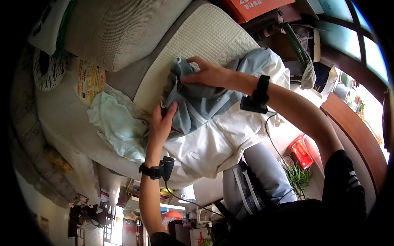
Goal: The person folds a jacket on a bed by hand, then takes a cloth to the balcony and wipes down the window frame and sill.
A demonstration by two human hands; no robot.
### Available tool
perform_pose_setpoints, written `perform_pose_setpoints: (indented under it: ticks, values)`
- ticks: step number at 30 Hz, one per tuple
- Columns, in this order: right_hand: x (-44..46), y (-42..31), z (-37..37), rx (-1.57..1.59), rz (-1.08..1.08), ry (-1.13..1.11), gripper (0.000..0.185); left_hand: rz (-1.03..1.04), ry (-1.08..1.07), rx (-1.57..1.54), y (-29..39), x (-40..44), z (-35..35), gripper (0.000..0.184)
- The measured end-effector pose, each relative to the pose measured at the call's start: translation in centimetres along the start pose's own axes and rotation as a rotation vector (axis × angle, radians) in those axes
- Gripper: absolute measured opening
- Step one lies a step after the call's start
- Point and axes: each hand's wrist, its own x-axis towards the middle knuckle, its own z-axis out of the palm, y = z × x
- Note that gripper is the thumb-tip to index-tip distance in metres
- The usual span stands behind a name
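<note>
A crumpled grey-blue garment [193,110] with a pale seam line and small lettering lies bunched across the seat in front of me. My left hand [161,122] grips its near left edge, thumb on top and the other fingers partly hidden behind the cloth. Higher up, my right hand [209,74] holds the upper part of the same garment, with thumb and forefinger apart around a fold. Beneath it spreads a white cloth [221,139] that hangs over the seat's front edge. A pale mint garment [117,123] lies crumpled left of my left hand.
The sofa carries a cream quilted mat [205,28] and a large beige cushion [111,28]. A yellow printed packet [89,82] and a black-and-white ring-shaped object [50,69] lie at left. An orange-red box [258,8] stands behind. Cables run from both wrist bands.
</note>
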Motion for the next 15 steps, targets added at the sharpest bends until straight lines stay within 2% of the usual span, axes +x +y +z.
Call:
perform_pose_setpoints:
  ticks: [1,4,6,7,10,12,13,14,15]
  values:
    - [-0.2,0.4,0.0,0.011,-0.026,-0.008,0.076,0.129,0.049,0.141,-0.4,0.3,-0.1,0.044]
    - [-0.4,0.6,-0.1,0.109,-0.097,-0.036,0.059,0.400,0.255,0.168,-0.3,0.0,-1.0,0.040]
    - [0.0,0.0,-1.1,0.240,-0.117,-0.037,0.045,0.442,0.285,-0.036,2.2,-0.9,-2.6,0.043]
    - [-1.0,-1.2,-1.6,0.279,-0.226,0.020,0.037,0.461,0.297,-0.145,3.2,-1.2,-3.3,0.045]
    - [-4.4,-4.5,-2.1,0.318,-0.591,0.133,0.021,0.339,0.200,-0.294,4.1,-0.3,-5.0,0.045]
    - [-6.1,-3.8,-1.9,0.258,-0.868,0.142,0.018,0.155,0.329,-0.381,4.0,0.8,-3.7,0.047]
    - [-7.2,-3.1,-1.5,0.183,-0.909,0.099,0.017,0.060,0.389,-0.426,3.6,1.4,-3.0,0.048]
    - [-8.1,-2.4,-1.2,0.127,-0.908,0.055,0.016,-0.068,0.181,-0.572,2.8,1.8,-3.9,0.061]
    - [-8.7,-1.4,-1.0,0.074,-0.899,0.010,0.015,-0.122,0.075,-0.440,2.2,2.4,-3.9,0.063]
